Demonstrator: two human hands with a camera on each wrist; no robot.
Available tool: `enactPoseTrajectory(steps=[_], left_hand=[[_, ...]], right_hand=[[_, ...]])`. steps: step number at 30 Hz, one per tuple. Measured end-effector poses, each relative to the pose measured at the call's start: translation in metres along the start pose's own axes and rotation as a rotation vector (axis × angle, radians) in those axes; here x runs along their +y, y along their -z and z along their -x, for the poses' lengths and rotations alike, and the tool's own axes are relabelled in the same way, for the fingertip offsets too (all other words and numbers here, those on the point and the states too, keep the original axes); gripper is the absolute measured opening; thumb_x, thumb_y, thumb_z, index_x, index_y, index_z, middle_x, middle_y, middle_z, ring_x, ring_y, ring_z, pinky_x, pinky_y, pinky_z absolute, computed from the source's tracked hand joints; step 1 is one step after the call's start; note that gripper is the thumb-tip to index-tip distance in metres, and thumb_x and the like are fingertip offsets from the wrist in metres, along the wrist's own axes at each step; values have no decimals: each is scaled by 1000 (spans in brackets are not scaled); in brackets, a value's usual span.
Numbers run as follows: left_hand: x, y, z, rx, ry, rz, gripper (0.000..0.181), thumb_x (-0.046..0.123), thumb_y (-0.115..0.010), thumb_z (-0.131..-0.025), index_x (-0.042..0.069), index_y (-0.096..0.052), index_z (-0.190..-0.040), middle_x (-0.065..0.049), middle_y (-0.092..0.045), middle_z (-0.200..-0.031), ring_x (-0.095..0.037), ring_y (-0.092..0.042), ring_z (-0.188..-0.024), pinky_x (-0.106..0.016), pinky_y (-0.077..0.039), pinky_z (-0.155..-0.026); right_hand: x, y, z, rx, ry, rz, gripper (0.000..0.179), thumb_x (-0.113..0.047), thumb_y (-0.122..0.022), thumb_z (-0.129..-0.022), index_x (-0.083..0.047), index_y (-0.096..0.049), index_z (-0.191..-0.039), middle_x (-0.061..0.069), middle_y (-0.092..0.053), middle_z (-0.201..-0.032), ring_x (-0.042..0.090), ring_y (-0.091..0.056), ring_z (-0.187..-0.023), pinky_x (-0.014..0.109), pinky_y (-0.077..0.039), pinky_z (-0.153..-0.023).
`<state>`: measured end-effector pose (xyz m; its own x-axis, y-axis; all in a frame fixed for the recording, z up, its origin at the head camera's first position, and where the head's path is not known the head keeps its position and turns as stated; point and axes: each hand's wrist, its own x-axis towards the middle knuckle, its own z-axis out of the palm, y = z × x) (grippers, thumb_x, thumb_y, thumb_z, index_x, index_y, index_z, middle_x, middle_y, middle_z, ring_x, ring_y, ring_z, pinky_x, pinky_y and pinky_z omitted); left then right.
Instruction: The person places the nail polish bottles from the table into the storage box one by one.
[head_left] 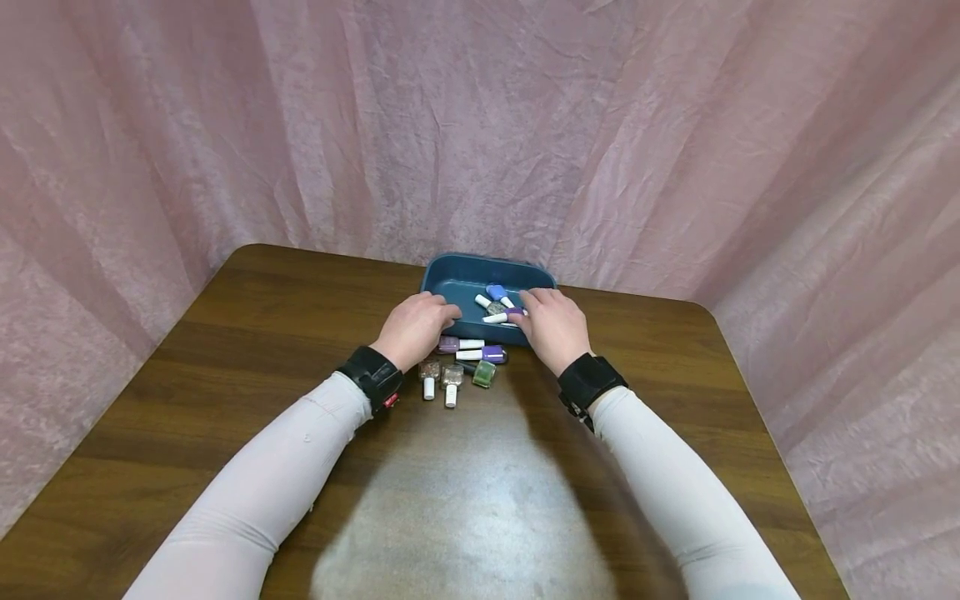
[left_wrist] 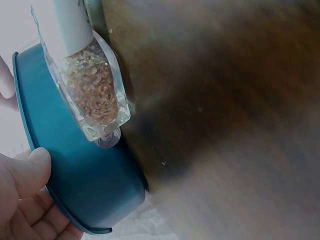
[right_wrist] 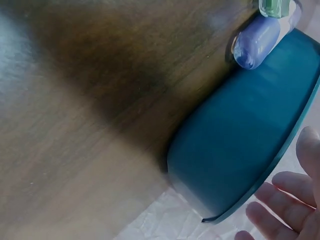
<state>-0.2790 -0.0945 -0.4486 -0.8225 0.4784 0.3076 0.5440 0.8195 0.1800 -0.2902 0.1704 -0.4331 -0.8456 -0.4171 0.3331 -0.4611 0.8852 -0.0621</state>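
A teal plastic bin (head_left: 491,272) holds several nail polish bottles: a blue one (head_left: 497,292), a silver glitter one (head_left: 496,309) and a purple one with a white cap (head_left: 495,318). Over the bin's left end lies my left hand (head_left: 417,327), its thumb (left_wrist: 40,160) overlapping the rim and its fingers loosely bent. My right hand (head_left: 556,327) hangs over the other end, thumb close to the purple bottle in the head view. In the right wrist view its fingers (right_wrist: 285,205) are spread at the rim, with nothing between them.
In front of the bin, on the wooden table (head_left: 285,333), lie a mauve bottle (head_left: 448,345), a violet bottle (head_left: 493,354), a green bottle (head_left: 483,375), a copper glitter bottle (head_left: 429,370) and a pale glitter bottle (head_left: 452,377). A pink curtain (head_left: 465,125) hangs behind.
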Motion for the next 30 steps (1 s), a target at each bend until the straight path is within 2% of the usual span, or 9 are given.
enactPoseTrajectory(steps=[5, 10, 24, 30], left_hand=[[0, 0, 0, -3, 9, 1, 18, 6, -75, -106, 12, -84, -120, -6, -79, -106, -26, -69, -99, -39, -60, -92], [-1, -1, 0, 3, 4, -4, 17, 6, -75, -105, 12, -84, -118, -6, -78, -104, -26, -69, -97, -39, -59, -90], [0, 1, 0, 18, -21, -15, 14, 7, -76, -104, 10, -84, -116, -8, -78, -102, -27, -70, -96, -41, -60, -89], [1, 1, 0, 11, -18, -14, 14, 7, -76, -105, 10, -84, -116, -7, -78, -102, -27, -70, -96, -40, -60, -89]], right_hand=[[-1, 3, 7, 19, 32, 22, 55, -38, -70, -110, -1, -65, -151, 17, -67, -150, 35, -56, -147, 48, -38, -129], [-3, 4, 15, 15, 29, 24, 60, -40, -70, -110, -3, -60, -156, 16, -62, -157, 34, -51, -152, 49, -30, -132], [-13, 4, 36, 60, 68, 38, 56, -37, -77, -106, -5, -66, -151, 13, -69, -148, 32, -56, -148, 50, -35, -130], [-14, 3, 43, 98, 83, 39, 53, -34, -79, -105, -5, -69, -147, 14, -72, -144, 32, -60, -144, 51, -41, -127]])
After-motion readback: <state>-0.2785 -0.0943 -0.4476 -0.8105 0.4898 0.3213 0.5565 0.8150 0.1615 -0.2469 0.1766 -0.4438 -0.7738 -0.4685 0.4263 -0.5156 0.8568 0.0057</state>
